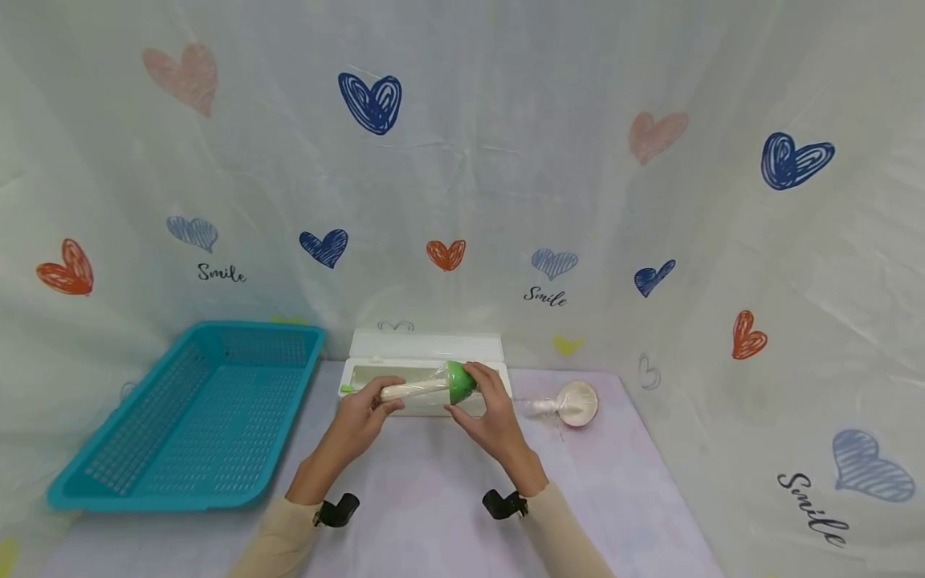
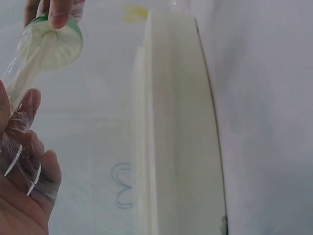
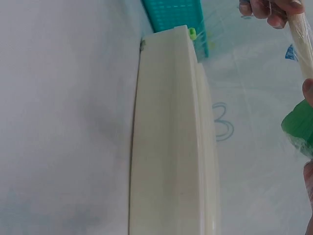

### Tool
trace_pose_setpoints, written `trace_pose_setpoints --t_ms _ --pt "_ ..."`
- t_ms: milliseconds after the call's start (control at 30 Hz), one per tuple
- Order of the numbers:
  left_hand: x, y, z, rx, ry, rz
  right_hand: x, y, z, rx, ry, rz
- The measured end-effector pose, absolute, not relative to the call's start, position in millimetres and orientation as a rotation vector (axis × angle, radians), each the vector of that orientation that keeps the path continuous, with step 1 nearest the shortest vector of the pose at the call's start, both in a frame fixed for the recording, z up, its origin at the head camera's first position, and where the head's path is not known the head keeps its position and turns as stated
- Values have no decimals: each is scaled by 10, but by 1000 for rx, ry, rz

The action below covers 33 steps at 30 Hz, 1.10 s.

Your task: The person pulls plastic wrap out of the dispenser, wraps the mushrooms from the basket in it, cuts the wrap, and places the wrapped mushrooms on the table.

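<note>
Both my hands hold a ladle [image 1: 459, 383] with a green bowl and a cream handle, covered in clear plastic wrap. My left hand [image 1: 359, 417] pinches the handle, and loose wrap [image 2: 29, 171] lies over its palm in the left wrist view. At the other end, my right hand [image 1: 495, 417] grips the green bowl between thumb and fingers. The ladle is held sideways above a long white dispenser box [image 1: 426, 408] whose lid [image 1: 426, 345] stands raised. A small green slider [image 1: 347, 389] sits at the box's left end.
To the right of the box lies a second wrapped ladle [image 1: 577, 404], its pale bowl edged in a darker rim. A large turquoise basket [image 1: 195, 433] stands on the left of the table [image 1: 426, 498]. Behind hangs a heart-printed curtain [image 1: 470, 160].
</note>
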State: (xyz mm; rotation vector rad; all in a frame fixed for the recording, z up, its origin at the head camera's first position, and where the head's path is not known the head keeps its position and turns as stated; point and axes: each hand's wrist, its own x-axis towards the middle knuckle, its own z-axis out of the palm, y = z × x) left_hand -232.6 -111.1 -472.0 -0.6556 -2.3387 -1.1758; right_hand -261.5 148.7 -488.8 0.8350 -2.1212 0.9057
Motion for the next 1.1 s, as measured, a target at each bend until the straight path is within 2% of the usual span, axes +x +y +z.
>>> trace_pose_setpoints --t_ms 267,567,833,1100 --pt "-2118 -1156 -4790 -761 -2306 -1224 -2349 1561 -4950 897 -2065 955" --pt "-2028 -1227 -4841 -847 -2417 -1276 -2086 1573 -5153 804 -2137 1000" --pt "-2009 -1279 -5005 -720 -2799 -1331 -2008 1551 -5477 756 -2309 1036" --pt "-2169 -1230 -5365 -602 -2903 -1237 -2123 1499 -5668 708 -2493 991"
